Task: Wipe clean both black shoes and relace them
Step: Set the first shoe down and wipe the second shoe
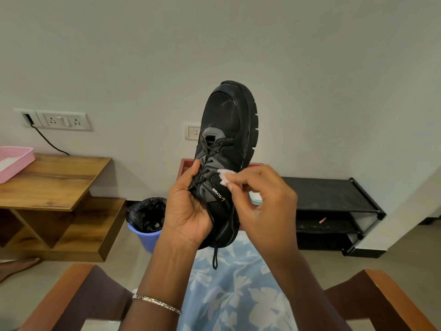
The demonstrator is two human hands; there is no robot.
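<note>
Shoes: one black shoe (226,149), laced
Left hand (188,206): grips shoe
Right hand (260,201): pinches white wipe (223,177)
Room: wooden surface (55,180), one bin (146,220)

Open air around raised shoe (226,115); wooden armrests (386,291) low on either side.

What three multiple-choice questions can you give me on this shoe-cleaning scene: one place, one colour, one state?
1. Where does the pink basket sit?
A) on the wooden table
B) on the black rack
C) on the floor
2. What colour is the bucket holding the black bag?
A) red
B) lavender-blue
C) green
3. What is the right hand doing?
A) hanging idle
B) pinching a white wipe at the black shoe
C) gripping a brush

A: the basket rests on the tabletop.
B: the bucket's wall shows lavender-blue.
B: fingertips pinch the wipe.
</note>
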